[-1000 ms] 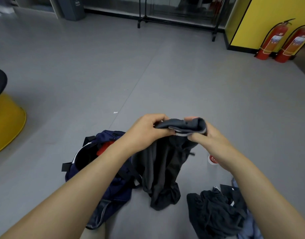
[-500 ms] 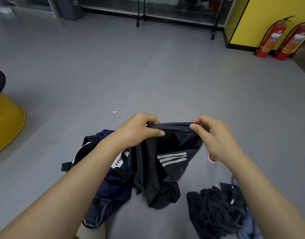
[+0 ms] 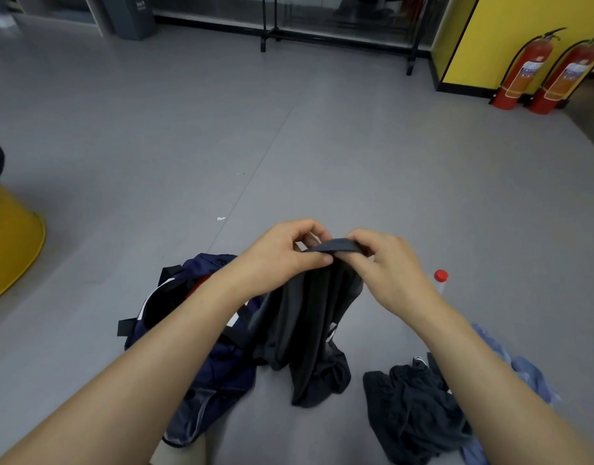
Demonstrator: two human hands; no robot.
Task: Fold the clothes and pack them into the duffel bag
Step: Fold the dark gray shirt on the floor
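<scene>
A dark grey garment [image 3: 309, 333] hangs in front of me, its lower end bunched on the grey floor. My left hand [image 3: 282, 255] pinches its top edge from the left. My right hand [image 3: 389, 266] pinches the same edge from the right, close against the left. A navy duffel bag [image 3: 218, 370] lies open on the floor, to the left of the garment and partly under my left forearm, with something red inside. A crumpled black garment [image 3: 413, 411] lies at the lower right, and a light blue one [image 3: 523, 367] shows past my right forearm.
A bottle with a red cap [image 3: 440, 280] stands on the floor just right of my right hand. A yellow stool base [image 3: 10, 243] sits at the far left. Two red fire extinguishers [image 3: 523, 72] stand by a yellow wall, and a black rack's legs stand far ahead.
My hands have drawn together, gathering the garment's top edge into a narrow bunch. The white stripes that showed half a second ago are now mostly hidden in the folds.
</scene>
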